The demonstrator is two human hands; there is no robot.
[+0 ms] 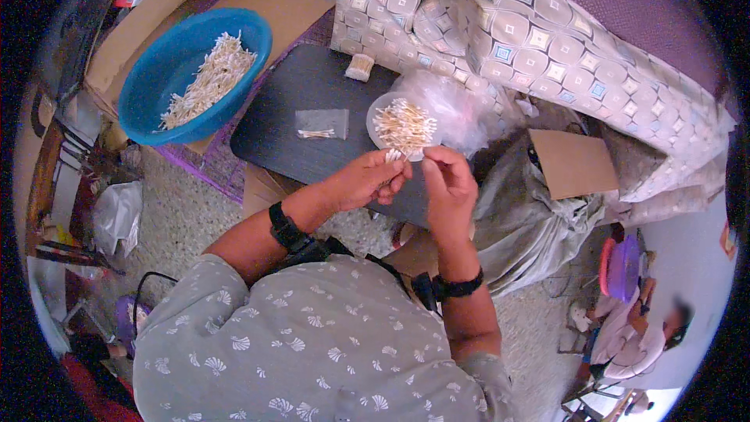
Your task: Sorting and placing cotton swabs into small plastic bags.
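My left hand (376, 180) is closed around a small bunch of cotton swabs (394, 155), their white tips showing above the fingers. Close beside it, my right hand (451, 187) is pinched, thumb against forefinger; whatever lies between those fingertips is too small to make out. Just beyond both hands, a pale round bowl (375, 134) holds a heap of loose cotton swabs (405, 125). Left of the bowl, a clear plastic packet (332, 119) lies flat on the dark table (273, 121) with a few swabs in it. A bundle of swabs (360, 67) rests near the table's far edge.
A large blue basin (141, 135) of cotton swabs stands on cardboard at the left. Clear plastic bags (457, 109) lie right of the bowl. Patterned cloth (539, 47) covers the furniture behind. A cardboard piece (570, 164) sits on grey fabric. Another person (633, 340) sits far right.
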